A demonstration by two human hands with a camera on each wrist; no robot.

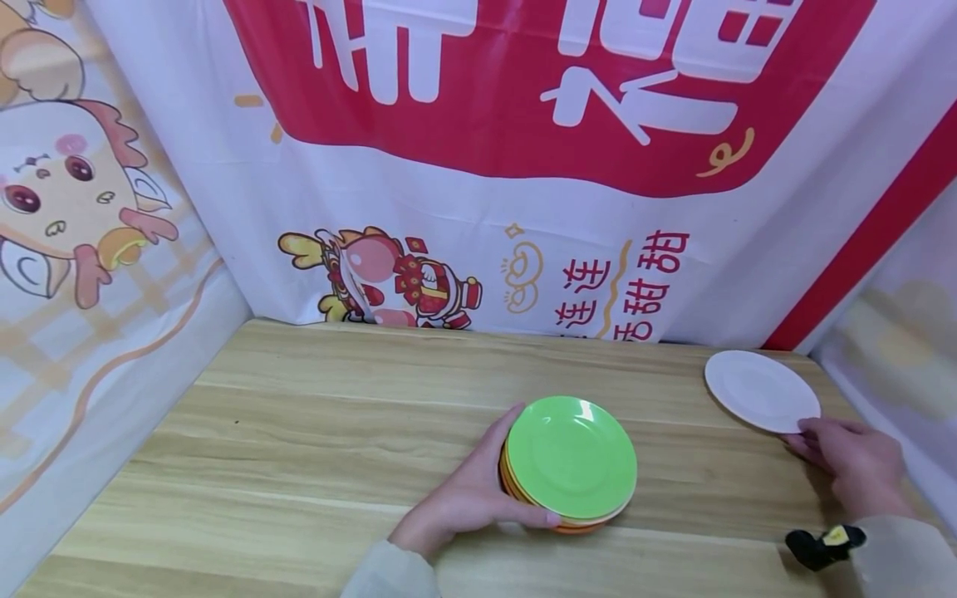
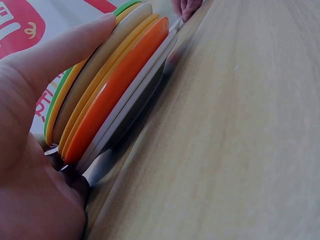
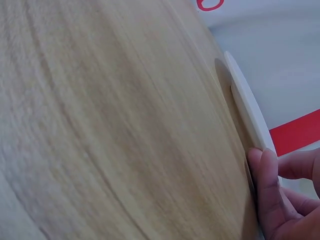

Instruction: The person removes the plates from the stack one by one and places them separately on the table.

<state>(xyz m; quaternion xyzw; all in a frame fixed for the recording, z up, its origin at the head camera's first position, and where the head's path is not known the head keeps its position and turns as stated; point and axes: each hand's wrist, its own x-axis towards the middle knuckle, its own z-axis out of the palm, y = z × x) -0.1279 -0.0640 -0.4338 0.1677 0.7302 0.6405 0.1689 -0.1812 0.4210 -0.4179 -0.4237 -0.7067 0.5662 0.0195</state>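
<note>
My left hand (image 1: 478,490) grips a stack of small plates from its left side, thumb along the near rim and fingers round the far side. A green plate (image 1: 571,457) lies on top. Below it the left wrist view shows yellow, cream and orange plates (image 2: 117,90), with white ones (image 2: 135,100) at the bottom, close over the table. At the far right my right hand (image 1: 860,457) pinches the near right rim of a single white plate (image 1: 763,390). In the right wrist view, fingertips are under the rim of this white plate (image 3: 250,105) and the thumb is above.
Both plates and stack are over a wood-grain table (image 1: 299,457). A white and red printed cloth (image 1: 478,191) hangs along the table's back edge. Cartoon-printed cloth (image 1: 97,249) closes the left side, and another pale cloth (image 1: 905,332) stands close beside the right hand.
</note>
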